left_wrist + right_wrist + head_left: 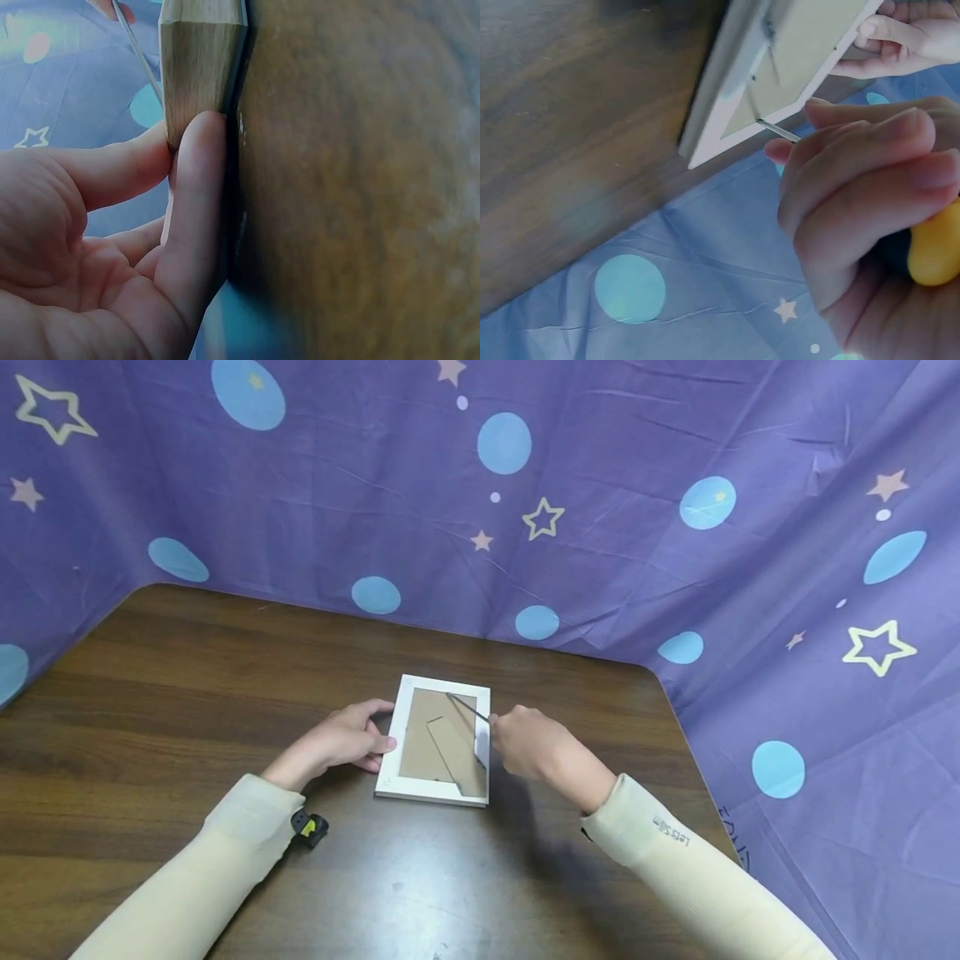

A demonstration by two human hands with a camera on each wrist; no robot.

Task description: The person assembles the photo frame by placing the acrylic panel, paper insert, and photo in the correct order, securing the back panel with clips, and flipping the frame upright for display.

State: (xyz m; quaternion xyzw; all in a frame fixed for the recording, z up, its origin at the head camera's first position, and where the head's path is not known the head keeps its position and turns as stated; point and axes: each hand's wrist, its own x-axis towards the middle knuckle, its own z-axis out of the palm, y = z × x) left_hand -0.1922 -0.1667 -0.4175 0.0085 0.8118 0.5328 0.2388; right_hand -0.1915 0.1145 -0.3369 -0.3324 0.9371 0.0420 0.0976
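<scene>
A white picture frame (393, 787) lies back side up on the table, its brown backing board (427, 756) and folded stand (450, 743) showing. My left hand (348, 735) grips its left edge, thumb on the upper face and fingers along the side. That side looks like bare wood (199, 71) in the left wrist view. In my right hand (534, 743) is a screwdriver (934, 251) with a yellow and black handle, mostly covered by the curled fingers. Its thin metal shaft (468, 707) slants across the board, the tip at the inner border near the far end.
The brown wooden table (225, 693) extends around the frame on all sides. Behind it and to the right hangs a purple curtain (420, 468) with stars and blue dots. A black strap piece (309, 828) sits at the left sleeve cuff.
</scene>
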